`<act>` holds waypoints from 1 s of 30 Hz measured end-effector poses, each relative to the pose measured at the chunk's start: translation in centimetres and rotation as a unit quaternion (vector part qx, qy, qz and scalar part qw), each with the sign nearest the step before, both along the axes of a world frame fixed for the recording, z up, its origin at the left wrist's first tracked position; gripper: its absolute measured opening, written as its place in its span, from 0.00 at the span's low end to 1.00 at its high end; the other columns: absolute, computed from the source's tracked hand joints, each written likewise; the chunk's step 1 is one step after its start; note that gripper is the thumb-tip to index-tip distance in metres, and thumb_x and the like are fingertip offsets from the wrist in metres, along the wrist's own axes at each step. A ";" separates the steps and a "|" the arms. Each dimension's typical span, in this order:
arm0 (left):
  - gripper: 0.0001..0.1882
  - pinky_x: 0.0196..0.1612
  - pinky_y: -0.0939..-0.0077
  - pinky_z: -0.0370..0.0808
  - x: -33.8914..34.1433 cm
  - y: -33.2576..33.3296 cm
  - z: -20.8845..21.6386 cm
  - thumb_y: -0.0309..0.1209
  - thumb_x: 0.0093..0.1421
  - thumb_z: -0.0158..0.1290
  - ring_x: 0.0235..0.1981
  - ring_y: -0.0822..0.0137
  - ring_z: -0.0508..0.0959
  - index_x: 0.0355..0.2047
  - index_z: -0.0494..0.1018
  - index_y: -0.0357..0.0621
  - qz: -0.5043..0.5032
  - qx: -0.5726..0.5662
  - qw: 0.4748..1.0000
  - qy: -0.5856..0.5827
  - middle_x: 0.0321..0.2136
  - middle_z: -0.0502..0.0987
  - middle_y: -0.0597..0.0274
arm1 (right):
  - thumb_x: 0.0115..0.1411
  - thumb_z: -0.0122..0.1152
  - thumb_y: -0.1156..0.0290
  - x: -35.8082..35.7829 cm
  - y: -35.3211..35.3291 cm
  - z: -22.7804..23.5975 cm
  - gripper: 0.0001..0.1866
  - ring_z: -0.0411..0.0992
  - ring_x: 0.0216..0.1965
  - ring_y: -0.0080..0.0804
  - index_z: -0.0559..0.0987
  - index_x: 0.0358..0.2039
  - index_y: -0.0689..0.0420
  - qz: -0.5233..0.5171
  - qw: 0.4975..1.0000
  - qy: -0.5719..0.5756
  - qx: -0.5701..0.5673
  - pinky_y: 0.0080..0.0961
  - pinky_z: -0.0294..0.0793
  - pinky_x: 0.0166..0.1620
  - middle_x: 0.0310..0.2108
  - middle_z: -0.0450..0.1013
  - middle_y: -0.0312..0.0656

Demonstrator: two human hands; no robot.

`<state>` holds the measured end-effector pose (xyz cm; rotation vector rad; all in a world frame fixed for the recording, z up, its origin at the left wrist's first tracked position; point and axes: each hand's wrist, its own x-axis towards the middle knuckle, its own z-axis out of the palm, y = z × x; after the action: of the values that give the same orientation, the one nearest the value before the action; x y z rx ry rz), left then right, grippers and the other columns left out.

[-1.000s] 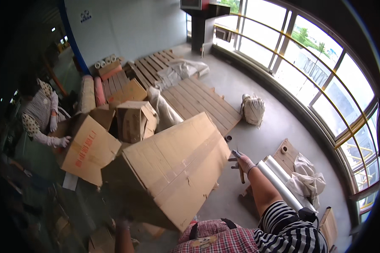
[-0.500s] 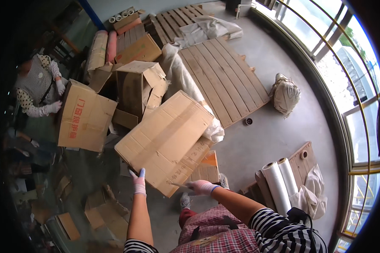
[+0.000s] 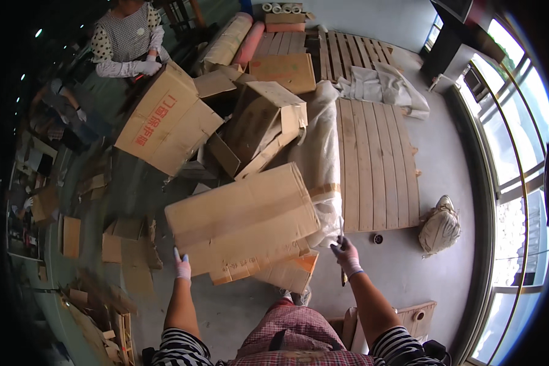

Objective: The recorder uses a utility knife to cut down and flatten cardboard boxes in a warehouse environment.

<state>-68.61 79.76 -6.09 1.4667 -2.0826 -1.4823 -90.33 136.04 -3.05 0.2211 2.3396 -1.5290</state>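
Note:
A large brown cardboard box with a strip of tape along its middle is tilted in front of me. Its lower flap hangs down and bears handwriting. My left hand, in a pale glove, grips the box at its lower left edge. Out to the right of the box, my right hand, also gloved, is closed round a slim knife, its thin blade pointing up and away. Behind the flap stands another carton with orange tape.
Opened cartons pile up beyond the box, beside a long plastic-wrapped roll. A co-worker holds a carton with red print. A wooden pallet and a tied sack lie right. Cardboard scraps lie left.
My view has swung left. The knife has moved from beside the lower flap out to the right, away from the box. The box has turned more level, my left hand still on its edge.

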 end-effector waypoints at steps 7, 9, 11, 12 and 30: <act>0.34 0.63 0.60 0.62 13.1 -7.1 -5.4 0.37 0.62 0.50 0.63 0.53 0.62 0.67 0.53 0.46 0.100 -0.031 0.994 -0.001 0.64 0.59 0.46 | 0.50 0.72 0.54 -10.1 -12.4 -3.8 0.35 0.65 0.17 0.23 0.71 0.54 0.58 0.166 0.979 -0.002 0.116 0.25 0.67 0.21 0.27 0.73 0.39; 0.38 0.65 0.60 0.58 7.6 -3.7 -4.3 0.47 0.62 0.51 0.65 0.51 0.58 0.66 0.53 0.40 0.112 -0.087 0.986 -0.088 0.65 0.56 0.44 | 0.51 0.71 0.52 -11.5 -13.4 -4.6 0.35 0.68 0.20 0.25 0.72 0.55 0.56 0.168 0.979 -0.041 0.104 0.27 0.69 0.24 0.31 0.75 0.41; 0.40 0.66 0.60 0.57 1.2 -2.0 -1.5 0.51 0.62 0.51 0.65 0.49 0.57 0.66 0.53 0.39 0.091 -0.034 0.982 -0.163 0.65 0.54 0.43 | 0.53 0.70 0.52 -12.3 -13.8 -3.4 0.33 0.65 0.18 0.19 0.73 0.55 0.54 0.183 0.970 -0.160 0.014 0.23 0.67 0.21 0.30 0.76 0.36; 0.41 0.65 0.59 0.59 4.8 -5.8 -2.4 0.54 0.61 0.51 0.64 0.46 0.58 0.64 0.56 0.38 0.101 -0.087 0.982 -0.137 0.63 0.57 0.40 | 0.53 0.71 0.54 -11.2 -17.3 -3.8 0.32 0.65 0.18 0.19 0.73 0.56 0.54 0.178 0.976 -0.124 0.016 0.22 0.67 0.22 0.28 0.75 0.33; 0.45 0.60 0.57 0.66 -2.1 -5.0 -0.8 0.56 0.58 0.53 0.60 0.44 0.65 0.65 0.52 0.41 -0.015 -0.162 0.935 -0.316 0.61 0.62 0.41 | 0.58 0.65 0.61 -3.7 -12.8 3.0 0.24 0.71 0.27 0.21 0.74 0.52 0.59 0.084 0.964 -0.247 0.058 0.19 0.72 0.24 0.37 0.76 0.39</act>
<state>-70.75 74.75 -6.92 1.9426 -2.5348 -0.6493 -93.98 123.26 -0.03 0.3736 1.9903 -1.1035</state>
